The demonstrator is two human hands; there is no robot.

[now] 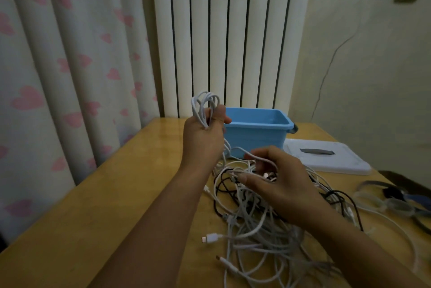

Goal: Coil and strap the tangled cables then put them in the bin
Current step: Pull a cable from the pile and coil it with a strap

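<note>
My left hand (202,134) is raised above the table and grips a small coil of white cable (205,103), its loops sticking up over my fingers. The cable runs down from that hand to my right hand (277,180), which pinches a white strand above the tangled pile of white and black cables (256,224) on the wooden table (116,194). A blue plastic bin (258,129) stands open behind both hands. Loose white plug ends (210,238) lie at the pile's left edge.
A white lid or tray (349,164) with a grey strap (317,152) on it lies right of the bin. Several straps (391,196) lie at the table's right edge. A curtain hangs at left, a radiator behind the table.
</note>
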